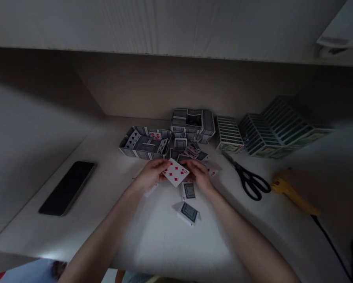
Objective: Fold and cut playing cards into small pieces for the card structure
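Observation:
My left hand (151, 175) and my right hand (199, 175) both hold a face-up playing card with red diamond pips (175, 173) between them, just above the white desk (152, 239). The fingers of each hand pinch one side of the card. Under and in front of the hands lie folded card pieces with patterned backs (188, 191) (189, 212). Behind the hands is a scatter of loose cards (194, 153) and two box-like structures built from cards, one to the left (145, 143) and one behind (192, 124).
A black phone (67, 188) lies at the desk's left. Black scissors (248, 179) and a yellow glue gun (292, 192) with a black cord lie to the right. Rows of card decks (270, 131) stand at the back right against the wall.

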### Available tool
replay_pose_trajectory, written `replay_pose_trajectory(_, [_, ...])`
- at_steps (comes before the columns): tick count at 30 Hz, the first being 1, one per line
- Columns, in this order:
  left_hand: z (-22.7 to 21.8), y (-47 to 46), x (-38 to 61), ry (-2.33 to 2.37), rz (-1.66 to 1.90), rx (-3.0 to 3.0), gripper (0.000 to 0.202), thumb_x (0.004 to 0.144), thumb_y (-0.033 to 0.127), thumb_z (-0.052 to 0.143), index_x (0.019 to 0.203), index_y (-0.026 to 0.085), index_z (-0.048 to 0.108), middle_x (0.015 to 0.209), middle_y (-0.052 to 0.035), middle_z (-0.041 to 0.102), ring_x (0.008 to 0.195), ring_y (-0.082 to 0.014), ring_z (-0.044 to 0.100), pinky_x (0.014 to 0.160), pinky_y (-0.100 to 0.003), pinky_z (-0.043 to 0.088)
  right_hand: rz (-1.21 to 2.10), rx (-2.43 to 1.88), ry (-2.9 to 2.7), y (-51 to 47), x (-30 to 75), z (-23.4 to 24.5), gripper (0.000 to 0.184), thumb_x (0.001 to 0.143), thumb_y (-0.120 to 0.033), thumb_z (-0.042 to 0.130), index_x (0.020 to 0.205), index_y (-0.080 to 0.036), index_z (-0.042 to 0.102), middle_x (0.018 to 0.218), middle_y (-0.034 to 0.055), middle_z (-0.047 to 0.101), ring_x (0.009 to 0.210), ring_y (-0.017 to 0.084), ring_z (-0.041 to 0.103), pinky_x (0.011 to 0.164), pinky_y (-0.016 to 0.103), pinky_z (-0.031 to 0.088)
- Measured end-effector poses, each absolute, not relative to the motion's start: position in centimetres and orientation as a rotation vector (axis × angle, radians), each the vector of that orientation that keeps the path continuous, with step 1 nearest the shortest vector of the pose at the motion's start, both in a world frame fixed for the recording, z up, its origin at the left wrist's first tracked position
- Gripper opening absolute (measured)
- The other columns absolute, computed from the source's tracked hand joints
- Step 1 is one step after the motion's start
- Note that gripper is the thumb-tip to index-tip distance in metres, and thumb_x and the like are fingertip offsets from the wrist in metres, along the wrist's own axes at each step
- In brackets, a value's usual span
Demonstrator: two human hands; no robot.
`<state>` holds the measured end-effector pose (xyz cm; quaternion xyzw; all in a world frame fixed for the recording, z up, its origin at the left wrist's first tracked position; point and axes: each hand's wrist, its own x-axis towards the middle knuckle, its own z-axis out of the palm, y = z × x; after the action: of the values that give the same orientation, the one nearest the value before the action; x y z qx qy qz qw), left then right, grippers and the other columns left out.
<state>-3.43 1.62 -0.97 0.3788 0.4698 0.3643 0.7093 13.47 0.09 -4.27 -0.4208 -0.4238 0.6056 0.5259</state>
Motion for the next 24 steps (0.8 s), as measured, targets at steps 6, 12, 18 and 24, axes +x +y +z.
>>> replay_pose_trajectory(6, [-3.5, 2.0, -2.3, 1.091, 0.877, 0.889, 0.036, 0.065, 0.043, 0.067, 0.080, 0.013, 0.057, 0.063, -0.0011, 0.061, 0.050, -0.0099, 0.055, 0.045, -0.021, 0.046, 1.763, -0.792, -1.078, -0.3, 13.9, -3.9, 0.056, 0.063, -0.024, 0.069, 0.117, -0.025, 0.052, 0.080, -0.0004, 0.061, 0.054, 0.010, 0.054, 0.047, 0.024, 0.048])
replay_pose_trajectory(12, [-3.6, 2.1, -3.3, 0.989, 0.869, 0.919, 0.034, 0.067, 0.040, 0.066, 0.085, 0.013, 0.057, 0.070, -0.0018, 0.063, 0.057, -0.0099, 0.057, 0.052, -0.021, 0.048, 1.780, -0.875, -1.095, -0.2, 13.8, -4.3, 0.039, 0.060, -0.034, 0.073, 0.094, -0.018, 0.062, 0.071, -0.0012, 0.060, 0.051, 0.009, 0.053, 0.048, 0.023, 0.049])
replay_pose_trajectory(18, [-2.8, 1.8, -3.3, 0.979, 0.829, 0.917, 0.034, 0.061, 0.036, 0.071, 0.080, 0.013, 0.055, 0.070, -0.0015, 0.066, 0.059, -0.0113, 0.060, 0.058, -0.024, 0.050, 1.691, -0.938, -1.134, -0.4, 13.7, -3.9, 0.035, 0.061, -0.039, 0.071, 0.088, -0.017, 0.063, 0.063, -0.0022, 0.055, 0.049, 0.008, 0.048, 0.044, 0.021, 0.043])
replay_pose_trajectory(24, [-3.2, 1.5, -3.0, 1.044, 0.873, 0.984, 0.031, 0.057, 0.037, 0.073, 0.068, 0.014, 0.055, 0.061, 0.0029, 0.062, 0.055, -0.0100, 0.058, 0.056, -0.024, 0.050, 1.552, -0.895, -1.258, -0.7, 13.3, -3.8, 0.039, 0.063, -0.031, 0.071, 0.099, -0.020, 0.061, 0.079, -0.0004, 0.054, 0.058, 0.009, 0.048, 0.046, 0.019, 0.039])
